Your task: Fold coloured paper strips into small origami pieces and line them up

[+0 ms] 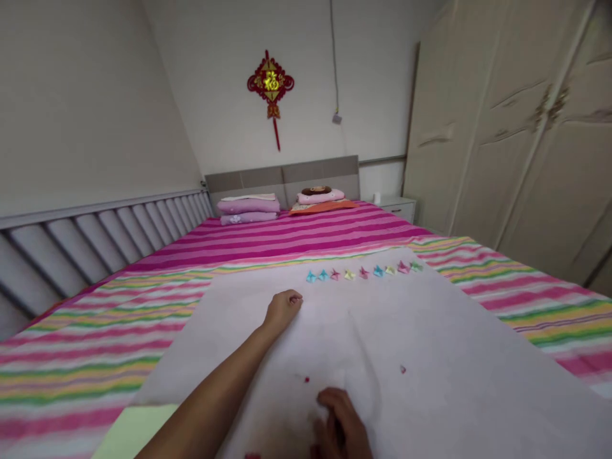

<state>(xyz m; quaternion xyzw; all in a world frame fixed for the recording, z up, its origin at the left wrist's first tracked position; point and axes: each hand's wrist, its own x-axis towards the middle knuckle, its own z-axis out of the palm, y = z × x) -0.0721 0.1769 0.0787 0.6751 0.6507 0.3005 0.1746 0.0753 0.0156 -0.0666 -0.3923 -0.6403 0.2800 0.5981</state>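
Observation:
My left hand (284,307) rests on the large white sheet (421,408), its fingers curled in and no object showing in them. Just beyond it to the right runs a row of small folded paper pieces, among them a blue piece (310,276), a yellow piece (349,275) and a pink piece (403,266). Nearer to me, my right hand (343,424) is bent with fingers and thumb apart, partly blurred and cut off by the lower edge. A tiny red bit (306,379) lies just left of its fingertips. Another small reddish bit (403,369) lies farther right.
A pale green paper sheet (136,430) lies at lower left, partly behind my left forearm. Something red (252,456) shows at the bottom edge. Under the white sheet is a bed with a striped cover (540,299). Folded bedding (249,207) sits by the headboard; a wardrobe (502,127) stands right.

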